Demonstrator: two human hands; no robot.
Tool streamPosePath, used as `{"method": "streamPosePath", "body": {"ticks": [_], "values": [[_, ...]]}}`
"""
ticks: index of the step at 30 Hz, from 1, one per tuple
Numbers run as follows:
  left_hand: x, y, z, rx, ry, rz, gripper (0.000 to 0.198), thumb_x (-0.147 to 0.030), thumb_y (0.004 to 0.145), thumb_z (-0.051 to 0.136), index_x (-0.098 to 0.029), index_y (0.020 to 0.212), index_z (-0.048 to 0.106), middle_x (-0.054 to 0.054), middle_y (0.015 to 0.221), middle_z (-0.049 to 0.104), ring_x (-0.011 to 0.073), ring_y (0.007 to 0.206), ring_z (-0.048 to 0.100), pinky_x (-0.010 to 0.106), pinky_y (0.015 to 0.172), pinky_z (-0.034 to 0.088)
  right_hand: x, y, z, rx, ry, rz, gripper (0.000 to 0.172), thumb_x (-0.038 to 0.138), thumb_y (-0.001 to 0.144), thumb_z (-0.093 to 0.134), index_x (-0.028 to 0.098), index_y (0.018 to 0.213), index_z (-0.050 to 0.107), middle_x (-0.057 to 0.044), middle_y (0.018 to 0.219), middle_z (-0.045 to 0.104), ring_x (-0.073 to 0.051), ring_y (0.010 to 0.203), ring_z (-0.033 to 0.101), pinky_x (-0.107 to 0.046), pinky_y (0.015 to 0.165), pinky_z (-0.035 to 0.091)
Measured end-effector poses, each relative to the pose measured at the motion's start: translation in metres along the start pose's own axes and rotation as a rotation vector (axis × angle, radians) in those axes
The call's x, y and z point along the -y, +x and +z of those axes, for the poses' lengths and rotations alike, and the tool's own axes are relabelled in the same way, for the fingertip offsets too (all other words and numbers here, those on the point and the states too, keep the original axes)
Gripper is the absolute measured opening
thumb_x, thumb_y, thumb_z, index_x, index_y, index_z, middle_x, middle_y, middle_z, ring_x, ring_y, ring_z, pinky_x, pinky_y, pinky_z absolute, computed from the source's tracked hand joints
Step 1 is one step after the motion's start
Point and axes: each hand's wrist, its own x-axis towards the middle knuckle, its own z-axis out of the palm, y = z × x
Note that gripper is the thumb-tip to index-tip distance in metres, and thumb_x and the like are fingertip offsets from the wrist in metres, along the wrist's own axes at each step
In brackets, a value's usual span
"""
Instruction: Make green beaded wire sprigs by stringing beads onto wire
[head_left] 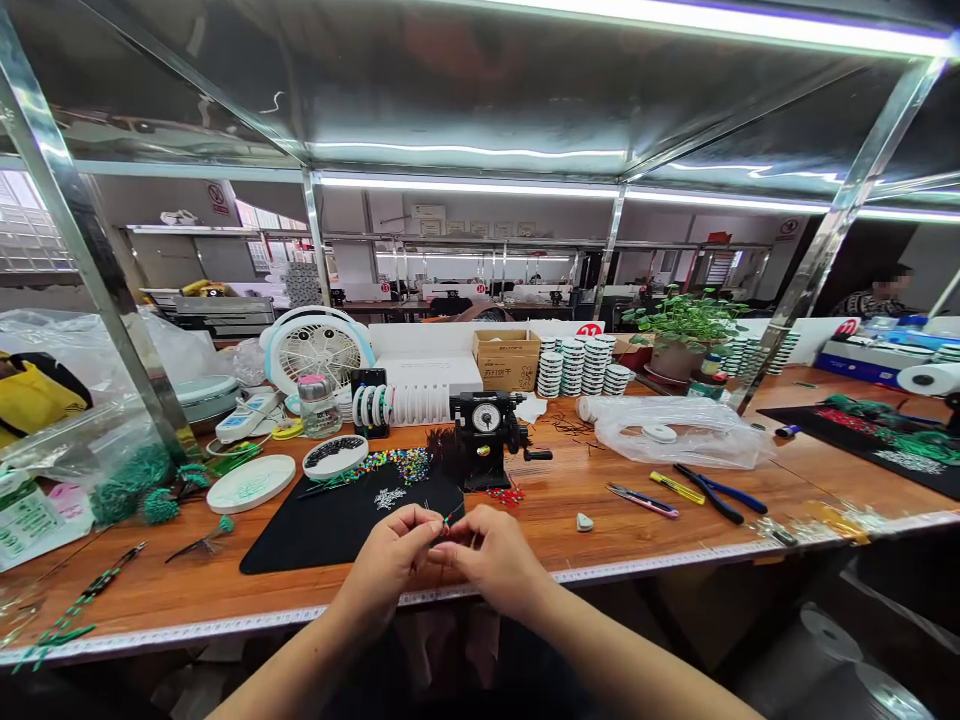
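My left hand (399,548) and my right hand (496,562) meet above the front edge of the table, fingertips pinched close together. Between them shows a small beaded piece (448,521) with red and green on it; its exact form is too small to make out. Thin dark line seems to run up from it. Just behind lies a black mat (300,540) with a pile of small silvery parts (389,497) and a heap of multicoloured beads (409,464). A black hand-cranked machine with a round dial (484,416) stands beyond my fingers, red beads (505,494) at its foot.
Left of the mat are a white dish (251,484), a dish of black beads (335,457) and a fan (319,350). Pliers (712,494), a yellow cutter (676,487) and tweezers (641,500) lie right. Stacked spools (574,366) stand behind; metal posts hold a shelf overhead.
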Motion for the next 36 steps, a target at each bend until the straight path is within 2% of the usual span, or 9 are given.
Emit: {"method": "streamPosePath", "body": {"ticks": [3,7,13,16,19,21,26,30,36], "values": [[-0.002,-0.001,-0.002,0.017,0.047,0.033,0.022,-0.037,0.075,0.060,-0.016,0.070,0.058,-0.003,0.061,0.052,0.0086,0.047,0.039,0.021,0.048,0.033,0.003,-0.011,0.003,0.005,-0.041,-0.112,0.014,0.020,0.084,0.055,0.018,0.073,0.064,-0.003,0.073,0.057,-0.015,0.071,0.053,-0.025,0.063,0.041],[-0.002,-0.006,-0.005,0.089,0.471,0.393,0.018,-0.027,0.086,0.046,-0.018,0.080,0.061,0.005,0.083,0.060,0.0175,0.078,0.055,0.030,0.072,0.045,0.007,-0.002,-0.005,-0.028,-0.187,-0.370,0.020,0.010,0.086,0.042,0.017,0.085,0.061,-0.008,0.092,0.053,-0.018,0.084,0.051,-0.029,0.072,0.042],[0.007,-0.006,-0.005,0.112,0.916,0.821,0.026,-0.010,0.085,0.037,-0.018,0.096,0.059,0.011,0.105,0.059,0.0192,0.088,0.058,0.032,0.077,0.046,-0.001,0.039,-0.013,0.049,-0.105,-0.173,0.015,0.008,0.080,0.053,0.017,0.069,0.058,0.000,0.072,0.052,-0.012,0.067,0.051,-0.023,0.061,0.040],[0.005,-0.002,-0.003,0.097,0.760,0.692,0.019,-0.016,0.086,0.041,-0.018,0.086,0.059,0.008,0.094,0.062,0.0179,0.082,0.057,0.030,0.074,0.045,-0.005,0.040,-0.013,0.001,-0.107,-0.152,0.011,0.011,0.079,0.057,0.017,0.070,0.060,-0.001,0.075,0.054,-0.013,0.070,0.052,-0.024,0.063,0.041],[0.000,0.000,-0.001,-0.001,0.343,0.275,0.016,-0.029,0.082,0.051,-0.017,0.074,0.058,0.000,0.062,0.054,0.0122,0.056,0.048,0.023,0.053,0.038,-0.006,0.026,-0.009,-0.139,-0.093,-0.097,0.010,0.026,0.081,0.060,0.017,0.081,0.063,-0.005,0.084,0.056,-0.016,0.074,0.052,-0.028,0.068,0.041],[-0.002,0.000,-0.001,-0.021,0.093,0.065,0.019,-0.034,0.078,0.056,-0.016,0.072,0.058,-0.005,0.051,0.044,0.0087,0.044,0.036,0.021,0.044,0.029,-0.004,0.014,-0.003,-0.083,-0.030,-0.012,0.018,0.036,0.076,0.065,0.018,0.076,0.065,-0.003,0.075,0.058,-0.015,0.068,0.053,-0.027,0.062,0.040],[-0.003,-0.001,-0.004,0.000,0.016,0.024,0.020,-0.035,0.075,0.058,-0.015,0.071,0.059,-0.006,0.051,0.045,0.0070,0.043,0.033,0.020,0.045,0.028,0.005,-0.008,0.006,0.024,-0.015,-0.061,0.013,0.019,0.082,0.057,0.016,0.070,0.063,-0.003,0.072,0.057,-0.015,0.070,0.054,-0.025,0.063,0.040],[-0.005,-0.004,-0.008,0.074,0.341,0.294,0.015,-0.028,0.082,0.053,-0.018,0.079,0.063,0.002,0.075,0.061,0.0153,0.068,0.055,0.026,0.063,0.044,0.010,0.000,-0.003,0.008,-0.235,-0.384,0.017,0.011,0.085,0.043,0.017,0.085,0.059,-0.008,0.094,0.052,-0.019,0.087,0.049,-0.030,0.074,0.040],[0.010,0.001,-0.011,0.031,0.885,0.803,0.023,-0.011,0.086,0.038,-0.018,0.093,0.058,0.009,0.097,0.059,0.0175,0.086,0.059,0.028,0.073,0.049,0.000,0.047,-0.008,0.160,-0.108,-0.146,0.014,0.009,0.082,0.046,0.017,0.074,0.054,0.000,0.073,0.053,-0.012,0.067,0.050,-0.022,0.059,0.039]]}}
